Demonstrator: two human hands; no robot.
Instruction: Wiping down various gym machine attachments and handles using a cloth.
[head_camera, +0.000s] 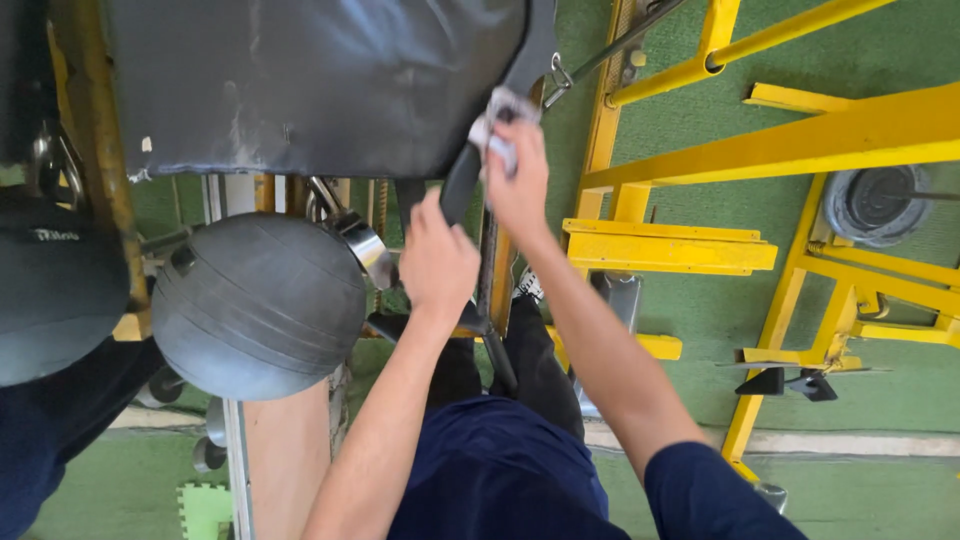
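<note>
While we looked straight down from the head camera, our right hand (518, 185) was clenched on a small white cloth (497, 128), pressing it against a black handle bar (462, 183) that ran down from the edge of a big black vinyl pad (310, 85). The cloth sat at the hand's 11 o'clock, bunched under the fingertips and touching the bar. Our left hand (437, 262) was wrapped around the same bar lower down, at about 7 o'clock from the right hand, fist closed on it; the bar came out of that fist at its 1 o'clock. The two hands were near each other but not touching.

At 9 o'clock from the left hand we saw a grey rounded roller pad (258, 305), with a chrome fitting (362, 245) between it and the hand. A second grey pad (55, 300) sat at far 9 o'clock. At 3 o'clock from the right hand stood a yellow steel frame (800, 145) on green flooring (690, 310), with a dark weight plate (875, 205) beyond it. We could see our dark blue shorts (500, 470) at 6 o'clock. Whether the cloth was wet, we couldn't tell.
</note>
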